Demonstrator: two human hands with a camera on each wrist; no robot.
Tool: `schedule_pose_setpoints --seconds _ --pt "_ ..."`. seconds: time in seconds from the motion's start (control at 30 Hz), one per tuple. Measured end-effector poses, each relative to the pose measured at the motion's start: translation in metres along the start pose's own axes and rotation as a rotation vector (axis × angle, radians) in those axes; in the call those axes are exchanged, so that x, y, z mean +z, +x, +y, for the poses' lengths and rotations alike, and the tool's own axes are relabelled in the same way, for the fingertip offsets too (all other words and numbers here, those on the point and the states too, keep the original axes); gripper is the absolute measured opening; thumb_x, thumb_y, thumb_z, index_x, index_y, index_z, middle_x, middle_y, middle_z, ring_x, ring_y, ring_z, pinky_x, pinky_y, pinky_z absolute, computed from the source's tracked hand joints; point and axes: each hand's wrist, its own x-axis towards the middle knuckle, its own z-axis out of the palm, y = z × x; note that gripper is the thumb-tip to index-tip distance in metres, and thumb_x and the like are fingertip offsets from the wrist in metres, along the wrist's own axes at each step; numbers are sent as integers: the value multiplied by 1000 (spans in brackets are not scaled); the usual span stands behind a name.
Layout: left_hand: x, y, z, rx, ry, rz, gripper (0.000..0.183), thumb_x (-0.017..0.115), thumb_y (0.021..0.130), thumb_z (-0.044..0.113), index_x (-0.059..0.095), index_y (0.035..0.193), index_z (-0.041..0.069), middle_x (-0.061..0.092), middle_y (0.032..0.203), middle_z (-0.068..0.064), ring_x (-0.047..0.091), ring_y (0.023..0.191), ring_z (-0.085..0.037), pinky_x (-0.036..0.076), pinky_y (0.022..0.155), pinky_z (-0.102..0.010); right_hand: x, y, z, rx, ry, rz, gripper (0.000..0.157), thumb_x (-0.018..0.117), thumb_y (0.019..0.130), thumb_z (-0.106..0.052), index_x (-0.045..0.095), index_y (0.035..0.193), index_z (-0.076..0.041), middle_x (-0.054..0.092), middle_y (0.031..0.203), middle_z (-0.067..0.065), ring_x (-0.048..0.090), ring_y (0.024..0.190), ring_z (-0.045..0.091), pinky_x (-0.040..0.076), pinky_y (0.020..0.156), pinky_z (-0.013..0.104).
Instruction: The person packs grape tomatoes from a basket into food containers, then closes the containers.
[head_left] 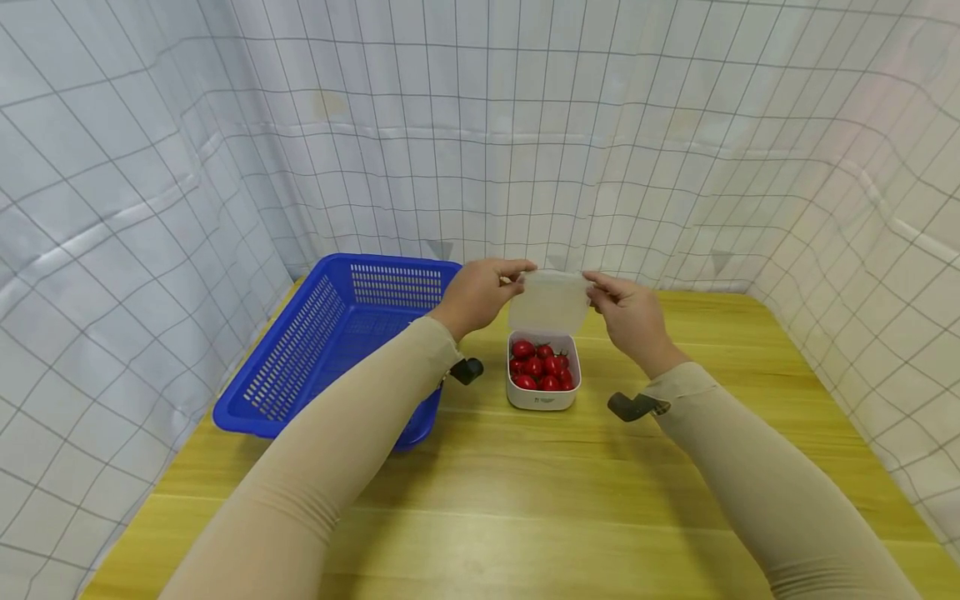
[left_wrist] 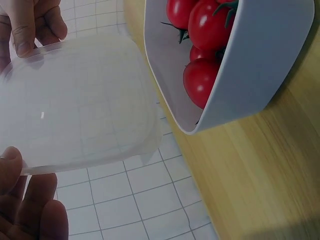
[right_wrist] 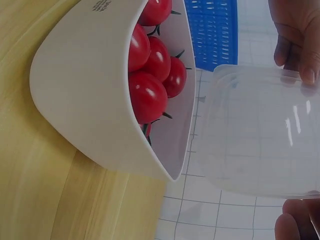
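Observation:
A clear plastic lid [head_left: 551, 302] is held up on edge just behind a white container [head_left: 543, 401]. My left hand [head_left: 480, 292] pinches its left side between thumb and fingers, and my right hand [head_left: 628, 315] pinches the right side. Light passes through the lid [left_wrist: 85, 105], so the grid cloth shows behind it in the left wrist view. Red cherry tomatoes [head_left: 534, 367] with green stems fill much of the uncovered container. Seen from the right wrist, the tomatoes [right_wrist: 148, 97] lie below the container's rim, and the lid [right_wrist: 265, 135] is apart from it.
A large blue plastic basket [head_left: 288, 367] with slotted walls stands on the left of the wooden table [head_left: 525, 500], beside my left forearm. White cloth with a dark grid [head_left: 555, 125] hangs around the back and sides of the table.

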Motion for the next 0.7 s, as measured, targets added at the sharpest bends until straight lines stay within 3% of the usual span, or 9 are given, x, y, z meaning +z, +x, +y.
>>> schedule_pose_setpoints --seconds 0.17,0.7 --pt "1 0 -2 0 -11 6 35 63 107 25 69 141 27 68 144 0 73 119 -21 61 94 -39 1 0 0 -6 28 8 29 65 104 -7 74 131 -4 76 122 21 77 102 34 51 71 3" --pt "3 0 -2 13 -26 3 32 64 106 21 72 137 22 69 141 -2 72 120 -24 60 100 -41 2 0 2 -30 -9 13 27 65 104 -9 75 129 -3 75 126 20 77 104 34 49 71 2"
